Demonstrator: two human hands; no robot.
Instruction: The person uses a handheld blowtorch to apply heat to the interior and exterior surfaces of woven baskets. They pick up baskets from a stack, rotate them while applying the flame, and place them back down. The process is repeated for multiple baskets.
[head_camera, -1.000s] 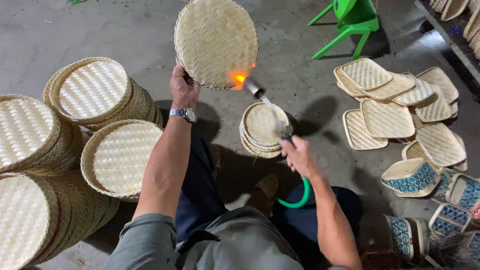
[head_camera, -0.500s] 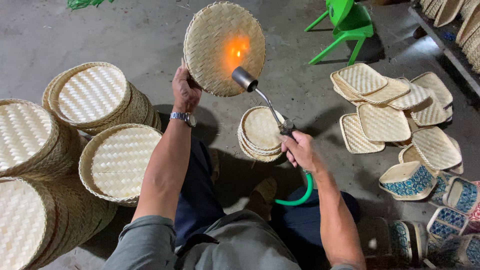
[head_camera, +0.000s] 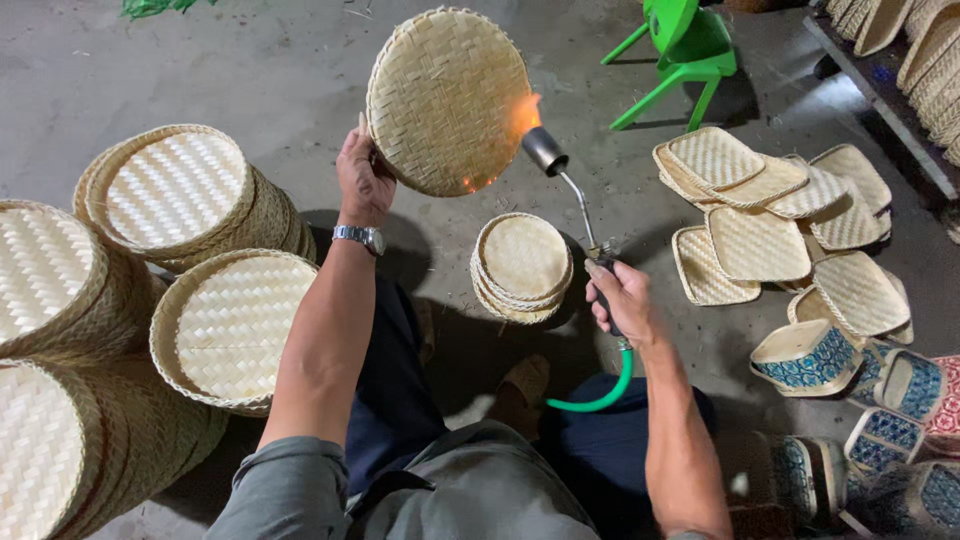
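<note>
Right grip (head_camera: 618, 298) has swung torch flame (head_camera: 524, 112) to tray (head_camera: 447, 100) edge.

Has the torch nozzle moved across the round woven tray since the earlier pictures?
Yes. The torch nozzle has moved from the lower rim of the round woven tray to its right edge, farther above the small tray stack.

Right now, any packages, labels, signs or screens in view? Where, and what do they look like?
No packages, labels, signs or screens in view.
Nearest to a display: wristwatch on the left wrist, round, silver metal band; its face is not readable.
Patterned boxes at lower right: woven, blue-and-white sides, pale rims; one nearby is red. The pattern is woven, not a label.
</note>
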